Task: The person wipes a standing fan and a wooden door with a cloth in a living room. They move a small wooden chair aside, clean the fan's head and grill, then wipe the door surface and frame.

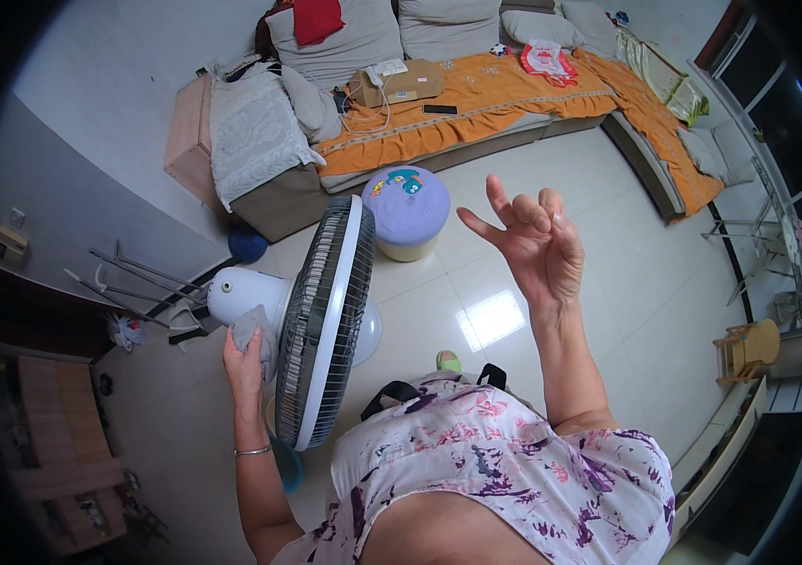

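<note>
A white standing fan (327, 325) with a dark wire grille is upright at my left, its cage seen edge-on. My left hand (246, 357) grips a grey cloth (260, 335) and presses it near the underside of the fan's white motor housing (242, 289). Part of the fan's round base (367, 333) shows behind the cage; the pole is mostly hidden. My right hand (539, 244) is raised in the air over the floor, holding nothing. Its thumb and one finger are spread and the other fingers curl inward.
A purple-topped round stool (408, 212) stands just beyond the fan. Behind it runs a sofa with an orange cover (486, 92), bearing a cardboard box (401, 83) and a phone (440, 109). A blue-green basin (286, 466) sits below the fan. At right is a small wooden stool (750, 346).
</note>
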`<state>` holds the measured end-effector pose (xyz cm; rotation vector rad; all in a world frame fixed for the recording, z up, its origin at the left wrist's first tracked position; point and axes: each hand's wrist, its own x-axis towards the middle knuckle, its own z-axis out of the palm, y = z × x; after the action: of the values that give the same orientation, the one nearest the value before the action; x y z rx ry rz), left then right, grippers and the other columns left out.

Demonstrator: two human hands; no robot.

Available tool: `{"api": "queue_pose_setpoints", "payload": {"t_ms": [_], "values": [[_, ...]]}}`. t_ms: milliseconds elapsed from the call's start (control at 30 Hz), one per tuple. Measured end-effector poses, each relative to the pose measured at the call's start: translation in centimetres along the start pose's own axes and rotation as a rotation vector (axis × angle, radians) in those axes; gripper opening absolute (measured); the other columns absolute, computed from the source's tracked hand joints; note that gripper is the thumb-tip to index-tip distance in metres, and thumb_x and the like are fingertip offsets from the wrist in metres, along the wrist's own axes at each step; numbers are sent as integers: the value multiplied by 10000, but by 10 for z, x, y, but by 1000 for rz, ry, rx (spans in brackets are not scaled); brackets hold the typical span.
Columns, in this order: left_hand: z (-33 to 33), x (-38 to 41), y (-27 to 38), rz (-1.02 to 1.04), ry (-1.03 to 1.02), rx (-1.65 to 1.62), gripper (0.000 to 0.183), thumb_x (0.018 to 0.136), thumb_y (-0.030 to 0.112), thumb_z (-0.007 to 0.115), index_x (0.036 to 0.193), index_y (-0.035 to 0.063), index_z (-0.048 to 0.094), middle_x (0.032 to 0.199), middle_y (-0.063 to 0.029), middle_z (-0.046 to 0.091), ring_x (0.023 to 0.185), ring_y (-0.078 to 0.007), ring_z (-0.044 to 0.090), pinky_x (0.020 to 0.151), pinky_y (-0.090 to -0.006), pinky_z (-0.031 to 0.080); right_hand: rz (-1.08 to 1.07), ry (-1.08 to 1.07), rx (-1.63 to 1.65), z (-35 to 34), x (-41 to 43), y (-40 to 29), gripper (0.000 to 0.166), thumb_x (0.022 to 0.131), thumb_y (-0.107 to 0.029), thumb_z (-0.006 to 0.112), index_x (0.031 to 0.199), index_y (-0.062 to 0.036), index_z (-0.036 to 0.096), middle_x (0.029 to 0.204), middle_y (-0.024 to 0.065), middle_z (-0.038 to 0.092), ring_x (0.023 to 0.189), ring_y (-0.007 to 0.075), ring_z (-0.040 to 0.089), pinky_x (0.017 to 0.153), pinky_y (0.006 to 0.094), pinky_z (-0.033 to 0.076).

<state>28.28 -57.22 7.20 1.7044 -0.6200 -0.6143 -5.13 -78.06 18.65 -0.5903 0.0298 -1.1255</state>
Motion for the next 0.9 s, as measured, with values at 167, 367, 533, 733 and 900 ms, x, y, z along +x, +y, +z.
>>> {"api": "queue_pose_setpoints", "payload": {"t_ms": [167, 367, 533, 733, 900], "values": [[1, 0, 4, -5, -12, -2, 283, 838, 95, 584, 1083, -33, 524, 984, -83, 599, 870, -140, 552, 783, -259, 432, -7, 16, 11, 1, -1, 1, 265, 741, -166, 674, 635, -154, 431, 611, -45, 442, 967, 187, 521, 1005, 610, 277], [1, -1, 5, 10, -19, -2, 268, 837, 91, 585, 1071, -27, 530, 971, -72, 600, 863, -131, 549, 778, -251, 430, -23, 15, 60, -1, 0, 1, 261, 754, -158, 665, 660, -150, 422, 654, -42, 431, 798, 125, 487, 982, 552, 342], [-2, 2, -1, 11, -22, -7, 265, 838, 96, 589, 1069, -21, 532, 970, -65, 599, 864, -122, 545, 779, -248, 430, -38, 42, 147, 3, 1, 0, 246, 761, -127, 658, 669, -145, 430, 677, -35, 438, 815, 133, 486, 955, 491, 364], [-1, 2, 0, 15, -18, 16, 295, 840, 93, 581, 1099, -37, 525, 1002, -79, 599, 881, -143, 553, 786, -257, 435, -60, 65, 259, -1, 2, -4, 225, 751, -72, 655, 694, -111, 441, 690, -4, 429, 818, 150, 452, 768, 294, 394], [-1, 2, 0, 35, -26, 38, 308, 841, 97, 580, 1110, -41, 521, 1007, -82, 599, 887, -149, 553, 793, -261, 433, -65, 104, 290, 3, 2, -4, 225, 747, -51, 648, 696, -91, 433, 698, 11, 422, 808, 154, 422, 718, 264, 376]]}}
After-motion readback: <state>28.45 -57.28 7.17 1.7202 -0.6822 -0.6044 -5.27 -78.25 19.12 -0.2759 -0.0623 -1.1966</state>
